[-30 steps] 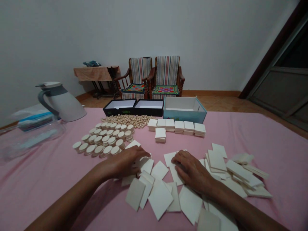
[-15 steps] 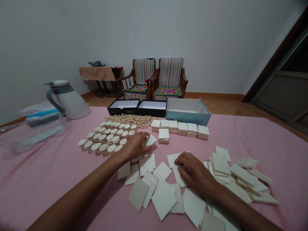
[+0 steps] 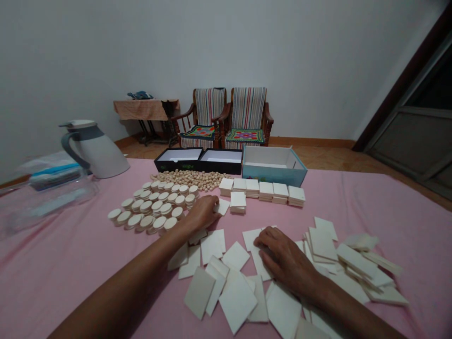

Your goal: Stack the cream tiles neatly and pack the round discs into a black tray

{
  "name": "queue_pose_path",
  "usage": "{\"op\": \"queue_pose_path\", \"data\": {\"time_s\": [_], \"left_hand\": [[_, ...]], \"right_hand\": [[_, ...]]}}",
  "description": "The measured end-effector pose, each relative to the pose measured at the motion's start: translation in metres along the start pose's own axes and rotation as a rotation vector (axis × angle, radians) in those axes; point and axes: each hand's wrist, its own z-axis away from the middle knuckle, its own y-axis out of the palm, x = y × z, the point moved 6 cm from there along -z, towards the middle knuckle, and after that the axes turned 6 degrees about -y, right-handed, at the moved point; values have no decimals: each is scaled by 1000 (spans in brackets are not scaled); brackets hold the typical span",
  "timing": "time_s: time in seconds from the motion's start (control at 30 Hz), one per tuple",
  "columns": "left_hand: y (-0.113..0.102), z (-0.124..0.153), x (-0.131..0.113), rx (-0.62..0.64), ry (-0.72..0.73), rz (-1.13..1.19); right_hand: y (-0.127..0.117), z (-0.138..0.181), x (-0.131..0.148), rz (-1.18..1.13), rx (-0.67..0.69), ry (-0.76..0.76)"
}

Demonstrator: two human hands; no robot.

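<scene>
My left hand (image 3: 204, 212) is closed on a thin white square tile (image 3: 222, 207), pinched at its left edge. Just right of that tile stands a short stack of square tiles (image 3: 238, 201). My right hand (image 3: 282, 252) rests palm down over the loose square tiles (image 3: 238, 299), its fingers loosely bent and the thumb apart. Its fingertips touch a tile (image 3: 250, 238) by the near middle of the cloth. Behind the short stack runs a row of square tile stacks (image 3: 273, 190).
Round disc stacks (image 3: 145, 207) stand left of my left hand, with small wooden pieces (image 3: 192, 179) behind. Farther back are a black two-part box (image 3: 221, 165) and a light blue box (image 3: 273, 174). A grey-white jug (image 3: 100, 153) and clear plastic packaging (image 3: 52, 195) lie left. More tiles (image 3: 356, 263) are heaped right.
My left hand has brought its tile slightly closer to the short stack, and the tile looks flatter. My right hand stays on the loose tiles. The whole view has shifted slightly.
</scene>
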Motion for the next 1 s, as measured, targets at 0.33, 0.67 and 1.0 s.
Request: {"op": "queue_pose_path", "data": {"time_s": [0.33, 0.67, 1.0], "left_hand": [[-9, 11, -8, -36, 28, 61], [-29, 80, -14, 273, 324, 28], [-25, 89, -23, 278, 355, -10]], "right_hand": [[3, 1, -3, 24, 3, -14], [2, 1, -1, 34, 19, -27], [5, 2, -4, 25, 4, -26]]}}
